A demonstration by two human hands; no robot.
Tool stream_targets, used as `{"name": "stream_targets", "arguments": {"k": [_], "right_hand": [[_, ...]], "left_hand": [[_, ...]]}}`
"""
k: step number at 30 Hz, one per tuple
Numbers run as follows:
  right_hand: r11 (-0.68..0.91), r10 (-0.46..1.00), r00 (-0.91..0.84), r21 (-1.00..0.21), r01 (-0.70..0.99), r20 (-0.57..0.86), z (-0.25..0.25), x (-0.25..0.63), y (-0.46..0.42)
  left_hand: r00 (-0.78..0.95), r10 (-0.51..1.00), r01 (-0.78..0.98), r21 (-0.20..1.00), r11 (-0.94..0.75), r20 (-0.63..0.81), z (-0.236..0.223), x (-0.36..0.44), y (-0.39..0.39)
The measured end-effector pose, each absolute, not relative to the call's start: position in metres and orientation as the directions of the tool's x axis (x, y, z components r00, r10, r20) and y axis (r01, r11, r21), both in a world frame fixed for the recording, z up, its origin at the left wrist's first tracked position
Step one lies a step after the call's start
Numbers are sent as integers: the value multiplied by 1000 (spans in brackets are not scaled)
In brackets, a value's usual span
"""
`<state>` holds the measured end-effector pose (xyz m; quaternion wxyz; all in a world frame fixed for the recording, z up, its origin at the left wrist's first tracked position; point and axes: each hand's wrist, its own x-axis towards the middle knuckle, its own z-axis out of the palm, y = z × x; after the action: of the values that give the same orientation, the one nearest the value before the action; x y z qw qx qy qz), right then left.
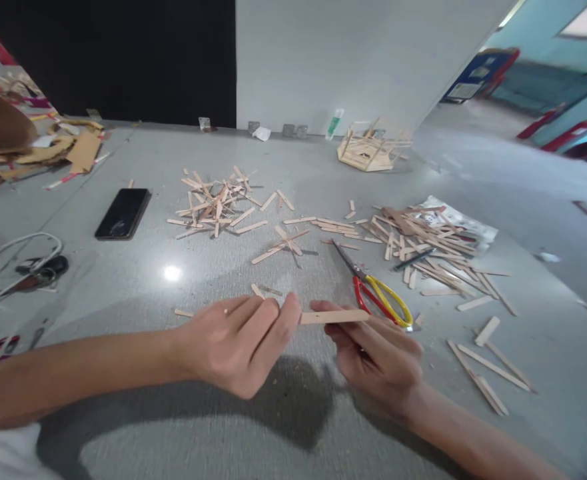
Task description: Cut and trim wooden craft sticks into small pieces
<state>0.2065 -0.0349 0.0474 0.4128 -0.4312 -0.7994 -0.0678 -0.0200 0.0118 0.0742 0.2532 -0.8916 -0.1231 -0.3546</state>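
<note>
My left hand (230,347) pinches one end of a flat wooden stick (334,317) at lower center of the frame, fingertips together, wrist bent inward. My right hand (386,367) meets the other end from lower right, knuckles up — whether its fingers are clamped on the wood, I cannot tell. Handling this single stick appears to be the step in hand; moving it would call for a light, level grip, in my judgment. Scissors (357,272) lie just beyond my right hand — blades toward upper center.
</note>
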Motion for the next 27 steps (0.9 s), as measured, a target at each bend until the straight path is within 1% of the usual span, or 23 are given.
{"name": "stream_targets", "arguments": {"k": [2,4,6,7,9,11,13,14,17,18,22,23,24,25,27], "right_hand": [[616,672,-305,-281,736,675,58,206,-33],[623,699,-336,-306,720,631,67,204,-33],[621,730,-332,-376,687,597,70,199,-34],[610,748,-305,-428,667,590,71,195,-36],[551,799,-211,-545,632,563,70,187,-40],[501,837,-161,-614,610,523,71,185,-41],[499,850,-208,-613,613,484,76,189,-38],[510,851,-266,-592,624,453,80,193,-35],[497,867,-368,-571,653,335,87,203,-28],[483,875,-360,-594,643,323,86,204,-26],[362,932,-218,-773,521,289,71,193,-28],[353,936,-194,-794,495,295,68,191,-29],[362,932,-206,-784,504,298,67,191,-29],[376,926,-236,-745,551,294,68,193,-28],[434,898,-344,-667,606,273,73,200,-26]], "left_hand": [[731,12,410,-425,-807,682,76,-20,12],[739,5,415,-449,-791,674,74,-19,11],[720,16,436,-435,-788,694,69,-17,7],[711,28,444,-417,-793,703,65,-16,6],[639,50,491,-358,-794,768,58,-15,4],[651,41,479,-369,-796,758,53,-15,5],[699,46,458,-397,-795,714,53,-16,8],[713,59,458,-401,-793,698,54,-17,10],[712,86,481,-395,-783,697,56,-16,14],[700,84,490,-392,-779,709,56,-15,15],[684,78,501,-390,-773,725,54,-12,13],[680,77,505,-388,-771,730,53,-13,13],[676,82,510,-385,-769,732,53,-13,13],[677,85,511,-384,-769,731,53,-13,14],[695,82,494,-391,-776,715,54,-14,16]]}}
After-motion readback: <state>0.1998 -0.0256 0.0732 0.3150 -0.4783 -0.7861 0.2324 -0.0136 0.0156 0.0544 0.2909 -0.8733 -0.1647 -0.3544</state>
